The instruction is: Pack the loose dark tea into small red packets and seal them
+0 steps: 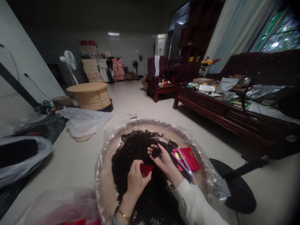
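Note:
A wide round basket (106, 162) lined with clear plastic holds a heap of dark loose tea leaves (131, 143). My left hand (135, 179) grips a small red packet (146, 169) between thumb and fingers, low over the heap. Just to its right, my right hand (161, 157) is cupped with the palm up, its fingers curled around a small handful of the same dark leaves. Purple-handled tool (185, 164), perhaps a sealing clip or scissors, lies across flat red packets (191, 159) at the basket's right side.
A black fan base (234, 184) stands close to the basket's right. Clear plastic bags lie at lower left (63, 206) and on the floor (87, 122). A lined tub (44, 147) of dark material is at far left. Behind are a round wooden stand (90, 97) and a dark wooden table (211, 106).

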The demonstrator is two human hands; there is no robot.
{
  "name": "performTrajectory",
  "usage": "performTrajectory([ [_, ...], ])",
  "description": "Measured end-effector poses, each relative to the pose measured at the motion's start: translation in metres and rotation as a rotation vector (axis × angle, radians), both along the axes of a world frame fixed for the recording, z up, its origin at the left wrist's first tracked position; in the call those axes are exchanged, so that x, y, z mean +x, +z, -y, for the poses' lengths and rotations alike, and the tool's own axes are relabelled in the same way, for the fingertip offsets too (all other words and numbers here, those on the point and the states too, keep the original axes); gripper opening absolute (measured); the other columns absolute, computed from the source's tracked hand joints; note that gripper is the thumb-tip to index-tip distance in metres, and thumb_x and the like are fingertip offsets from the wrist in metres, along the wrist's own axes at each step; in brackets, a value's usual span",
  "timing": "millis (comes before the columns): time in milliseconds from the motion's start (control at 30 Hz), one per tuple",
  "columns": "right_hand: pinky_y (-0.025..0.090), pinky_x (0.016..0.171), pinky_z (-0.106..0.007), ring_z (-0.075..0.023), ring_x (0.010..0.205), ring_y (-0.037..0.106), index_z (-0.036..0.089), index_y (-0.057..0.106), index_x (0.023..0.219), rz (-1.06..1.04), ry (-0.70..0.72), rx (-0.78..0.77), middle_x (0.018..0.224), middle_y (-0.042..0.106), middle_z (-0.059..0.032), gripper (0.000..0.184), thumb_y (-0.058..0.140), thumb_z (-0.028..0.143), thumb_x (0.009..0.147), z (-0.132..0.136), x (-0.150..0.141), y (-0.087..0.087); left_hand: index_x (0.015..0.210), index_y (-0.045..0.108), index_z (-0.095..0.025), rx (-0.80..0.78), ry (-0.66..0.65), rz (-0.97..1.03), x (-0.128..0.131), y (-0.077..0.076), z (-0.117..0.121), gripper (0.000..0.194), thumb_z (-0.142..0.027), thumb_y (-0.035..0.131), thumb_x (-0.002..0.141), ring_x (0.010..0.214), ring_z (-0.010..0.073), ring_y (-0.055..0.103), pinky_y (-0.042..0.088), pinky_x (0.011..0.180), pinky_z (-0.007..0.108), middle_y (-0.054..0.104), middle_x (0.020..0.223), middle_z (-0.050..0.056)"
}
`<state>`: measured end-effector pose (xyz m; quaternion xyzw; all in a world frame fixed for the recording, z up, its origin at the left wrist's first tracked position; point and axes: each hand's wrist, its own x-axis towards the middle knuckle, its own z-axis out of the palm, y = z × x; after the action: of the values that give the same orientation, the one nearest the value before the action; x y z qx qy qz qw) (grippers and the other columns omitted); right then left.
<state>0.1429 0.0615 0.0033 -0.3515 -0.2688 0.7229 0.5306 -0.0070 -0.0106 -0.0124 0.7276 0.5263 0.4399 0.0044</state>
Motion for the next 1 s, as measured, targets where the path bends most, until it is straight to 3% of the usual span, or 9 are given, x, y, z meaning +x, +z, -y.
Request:
performTrajectory([
  [233,0.044,0.096,-0.042,-0.0255,0.100,0.065,0.016,0.069,0.095,0.167,-0.019,0.177,0.099,0.072,-0.0104,0.063,0.048,0.072,0.078,0.026,-0.027,0.023,0.100,0.047,-0.020,-0.012,0.016,-0.005,0.004,0.000,-0.002,0.035,-0.021,0.064,0.070,0.081,0.0213,0.062,0.055,0.070,0.034,0.057,0.089,0.004],
  [367,0.032,0.109,-0.044,-0.0264,0.121,0.054,0.017,0.066,0.111,0.261,0.104,0.239,0.124,0.063,-0.0125,0.077,0.040,0.080,0.076,0.032,-0.032,0.024,0.101,0.046,-0.021,-0.028,0.014,0.003,0.003,0.000,-0.002,0.035,-0.022,0.064,0.070,0.081,0.0221,0.062,0.054,0.070,0.035,0.057,0.089,0.004],
  [467,0.030,0.110,-0.044,-0.0256,0.130,0.044,0.018,0.062,0.121,0.324,0.187,0.266,0.137,0.053,-0.0125,0.078,0.033,0.078,0.080,0.036,-0.026,0.027,0.102,0.046,-0.021,-0.029,0.029,0.011,0.002,-0.002,-0.002,0.036,-0.022,0.064,0.070,0.081,0.0225,0.062,0.054,0.070,0.035,0.058,0.089,0.005],
  [567,0.034,0.107,-0.043,-0.0243,0.128,0.046,0.022,0.061,0.123,0.515,0.134,0.410,0.135,0.055,-0.0095,0.063,0.040,0.068,0.085,0.041,-0.016,0.032,0.105,0.047,-0.019,-0.017,0.055,0.013,0.001,-0.005,-0.002,0.040,-0.024,0.064,0.070,0.084,0.0233,0.062,0.055,0.071,0.036,0.058,0.092,0.006],
  [667,0.040,0.098,-0.043,-0.0257,0.112,0.053,0.025,0.067,0.112,0.953,0.065,0.640,0.116,0.064,-0.0080,0.037,0.059,0.049,0.083,0.048,-0.007,0.035,0.109,0.046,-0.018,-0.014,0.088,0.035,0.001,-0.007,-0.003,0.044,-0.023,0.064,0.069,0.086,0.0247,0.062,0.055,0.072,0.038,0.059,0.095,0.008],
  [767,0.045,0.082,-0.037,-0.0235,0.092,0.057,0.024,0.072,0.095,1.301,0.124,0.754,0.095,0.066,-0.0075,0.016,0.063,0.029,0.082,0.051,-0.004,0.033,0.111,0.046,-0.017,-0.015,0.098,0.081,0.004,-0.010,-0.003,0.045,-0.019,0.062,0.069,0.088,0.0251,0.062,0.055,0.076,0.040,0.059,0.096,0.009],
  [867,0.044,0.069,-0.029,-0.0178,0.075,0.058,0.022,0.070,0.083,1.379,0.189,0.746,0.082,0.065,-0.0044,0.012,0.058,0.020,0.084,0.049,-0.005,0.031,0.113,0.046,-0.018,-0.033,0.070,0.121,0.005,-0.014,-0.004,0.046,-0.016,0.062,0.070,0.089,0.0245,0.062,0.054,0.078,0.041,0.059,0.098,0.009],
  [1000,0.040,0.061,-0.026,-0.0160,0.068,0.056,0.022,0.066,0.077,1.442,0.213,0.736,0.074,0.061,-0.0006,0.004,0.067,0.025,0.079,0.048,-0.008,0.030,0.115,0.045,-0.018,-0.088,0.062,0.150,0.004,-0.020,-0.004,0.050,-0.015,0.064,0.069,0.091,0.0248,0.062,0.054,0.076,0.040,0.059,0.100,0.009],
])
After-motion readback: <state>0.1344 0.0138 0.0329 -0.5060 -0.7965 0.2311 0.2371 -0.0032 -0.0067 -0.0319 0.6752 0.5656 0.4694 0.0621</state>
